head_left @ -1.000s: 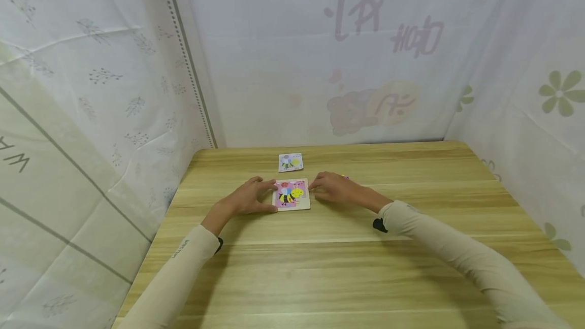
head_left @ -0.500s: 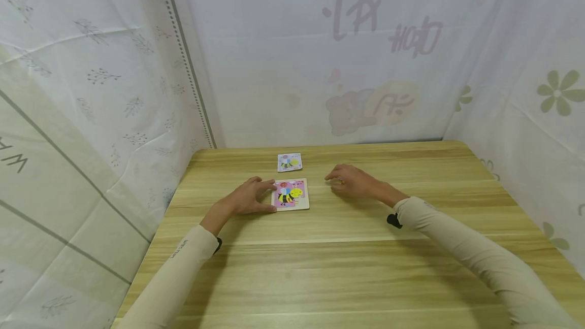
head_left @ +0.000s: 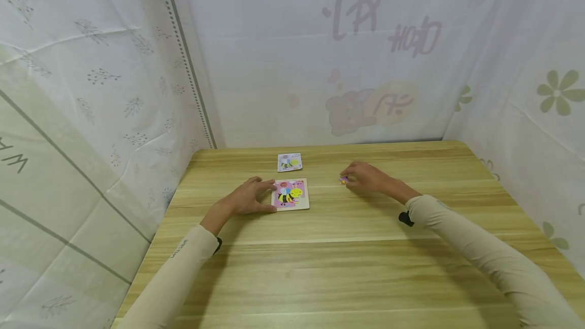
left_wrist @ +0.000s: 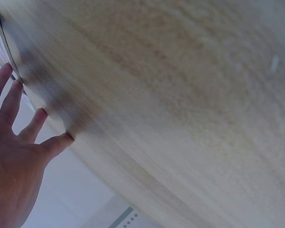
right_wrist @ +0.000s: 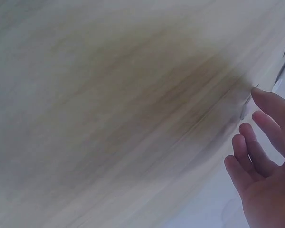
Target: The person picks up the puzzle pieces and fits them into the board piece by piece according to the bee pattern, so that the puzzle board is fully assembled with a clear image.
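Observation:
A square puzzle board [head_left: 302,205] with a pale wooden rim lies mid-table. Its pink picture of a yellow-and-black bee has a bare patch at the lower right. My left hand [head_left: 244,198] rests at the board's left edge, thumb at the near corner and forefinger farther up. In the left wrist view those fingers [left_wrist: 10,102] are spread and mostly straight. To the right, my right hand [head_left: 371,178] is at the small pink-and-yellow puzzle pieces [head_left: 344,180]. Thumb and forefinger stand apart around them in the right wrist view; the hand partly hides them.
A picture card [head_left: 289,162] with the same bee lies just behind the board. The wood-grain table [head_left: 292,268] ends at a white printed curtain [head_left: 274,65] at the back, with more curtains on both sides.
My right hand has drawn back from the board's right edge, moving right and slightly away to the puzzle pieces. The left hand stays at the board.

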The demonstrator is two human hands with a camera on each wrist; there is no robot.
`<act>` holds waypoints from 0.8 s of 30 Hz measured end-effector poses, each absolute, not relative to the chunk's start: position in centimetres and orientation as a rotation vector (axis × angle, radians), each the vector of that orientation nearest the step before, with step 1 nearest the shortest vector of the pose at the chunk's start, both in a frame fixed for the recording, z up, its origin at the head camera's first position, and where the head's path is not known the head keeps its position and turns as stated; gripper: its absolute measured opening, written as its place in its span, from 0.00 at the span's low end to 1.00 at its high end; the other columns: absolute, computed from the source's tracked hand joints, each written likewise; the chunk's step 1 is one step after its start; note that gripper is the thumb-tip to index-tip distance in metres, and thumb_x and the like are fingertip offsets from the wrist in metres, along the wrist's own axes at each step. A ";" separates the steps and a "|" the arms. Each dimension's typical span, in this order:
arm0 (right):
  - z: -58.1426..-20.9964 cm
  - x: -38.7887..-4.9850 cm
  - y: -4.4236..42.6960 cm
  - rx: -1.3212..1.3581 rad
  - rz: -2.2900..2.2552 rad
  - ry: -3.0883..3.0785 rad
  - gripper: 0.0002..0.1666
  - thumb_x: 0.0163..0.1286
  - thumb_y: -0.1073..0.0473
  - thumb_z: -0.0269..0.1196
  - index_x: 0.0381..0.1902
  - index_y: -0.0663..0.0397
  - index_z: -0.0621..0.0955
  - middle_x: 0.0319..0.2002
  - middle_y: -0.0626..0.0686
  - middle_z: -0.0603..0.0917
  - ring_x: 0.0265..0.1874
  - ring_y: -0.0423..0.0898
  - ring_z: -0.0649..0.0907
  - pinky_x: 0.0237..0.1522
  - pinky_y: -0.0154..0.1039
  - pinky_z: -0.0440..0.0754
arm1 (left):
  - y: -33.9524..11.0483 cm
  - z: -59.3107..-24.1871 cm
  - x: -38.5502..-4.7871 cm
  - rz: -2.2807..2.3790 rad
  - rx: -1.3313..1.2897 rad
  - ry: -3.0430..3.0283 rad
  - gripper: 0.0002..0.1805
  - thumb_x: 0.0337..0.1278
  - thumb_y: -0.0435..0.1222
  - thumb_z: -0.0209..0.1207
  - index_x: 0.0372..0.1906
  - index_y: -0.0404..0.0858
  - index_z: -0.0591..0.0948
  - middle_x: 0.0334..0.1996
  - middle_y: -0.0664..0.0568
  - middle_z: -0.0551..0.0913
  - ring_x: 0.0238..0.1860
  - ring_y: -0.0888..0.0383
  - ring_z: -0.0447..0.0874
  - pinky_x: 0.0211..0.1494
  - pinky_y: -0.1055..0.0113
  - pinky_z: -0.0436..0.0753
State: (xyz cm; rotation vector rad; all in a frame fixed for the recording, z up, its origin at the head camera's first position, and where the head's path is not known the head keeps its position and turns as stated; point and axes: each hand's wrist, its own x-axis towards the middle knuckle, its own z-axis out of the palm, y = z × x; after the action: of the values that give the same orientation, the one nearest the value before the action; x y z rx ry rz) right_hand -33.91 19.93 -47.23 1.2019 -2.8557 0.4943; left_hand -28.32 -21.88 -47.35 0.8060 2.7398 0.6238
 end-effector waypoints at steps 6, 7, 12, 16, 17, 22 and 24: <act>-47.5 -33.8 20.3 1.234 0.563 -2.851 0.17 0.71 0.65 0.69 0.56 0.63 0.86 0.50 0.60 0.88 0.51 0.58 0.83 0.53 0.55 0.83 | -21.9 -47.4 -28.3 0.620 0.785 2.738 0.39 0.58 0.59 0.70 0.71 0.47 0.77 0.79 0.53 0.64 0.79 0.39 0.57 0.75 0.36 0.63; -47.5 -33.7 20.3 1.235 0.579 -2.852 0.17 0.72 0.65 0.68 0.57 0.64 0.86 0.50 0.60 0.88 0.51 0.58 0.83 0.53 0.55 0.83 | -21.9 -47.4 -28.4 0.619 0.790 2.741 0.39 0.59 0.59 0.70 0.71 0.47 0.78 0.79 0.53 0.65 0.78 0.39 0.57 0.75 0.35 0.64; -47.5 -33.6 19.8 1.239 0.631 -2.846 0.18 0.72 0.64 0.68 0.58 0.65 0.85 0.49 0.60 0.86 0.49 0.57 0.83 0.50 0.54 0.83 | -21.9 -47.4 -28.4 0.618 0.781 2.745 0.39 0.58 0.60 0.70 0.71 0.48 0.78 0.79 0.53 0.65 0.78 0.39 0.57 0.75 0.35 0.64; -47.6 -33.4 19.1 1.234 0.627 -2.854 0.17 0.73 0.63 0.68 0.57 0.63 0.86 0.47 0.58 0.86 0.47 0.54 0.82 0.49 0.51 0.83 | -21.9 -47.4 -28.4 0.625 0.780 2.746 0.39 0.58 0.60 0.70 0.71 0.48 0.78 0.79 0.53 0.65 0.78 0.38 0.58 0.74 0.35 0.64; -47.7 -33.4 19.0 1.231 0.628 -2.857 0.17 0.73 0.62 0.68 0.57 0.62 0.86 0.47 0.58 0.86 0.46 0.53 0.82 0.48 0.50 0.83 | -21.9 -47.4 -28.3 0.629 0.780 2.746 0.39 0.58 0.60 0.70 0.71 0.47 0.78 0.79 0.53 0.65 0.78 0.38 0.58 0.74 0.35 0.64; -47.8 -33.1 18.1 1.239 0.638 -2.862 0.16 0.74 0.60 0.67 0.56 0.60 0.87 0.46 0.55 0.85 0.45 0.51 0.82 0.48 0.49 0.82 | -21.9 -47.5 -28.4 0.630 0.788 2.743 0.40 0.58 0.60 0.70 0.72 0.46 0.77 0.79 0.52 0.65 0.78 0.39 0.58 0.75 0.36 0.64; -47.8 -33.1 17.7 1.248 0.634 -2.861 0.16 0.74 0.59 0.67 0.56 0.59 0.87 0.45 0.54 0.85 0.45 0.50 0.81 0.48 0.48 0.81 | -21.9 -47.5 -28.4 0.625 0.788 2.744 0.40 0.58 0.60 0.70 0.72 0.47 0.77 0.79 0.53 0.65 0.78 0.39 0.59 0.75 0.37 0.64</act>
State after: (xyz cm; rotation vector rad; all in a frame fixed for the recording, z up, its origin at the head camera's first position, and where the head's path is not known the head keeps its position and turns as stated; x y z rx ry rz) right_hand -33.10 17.73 -47.83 1.2483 -2.8611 0.6339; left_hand -28.40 -21.90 -47.47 0.7879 2.7442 0.6249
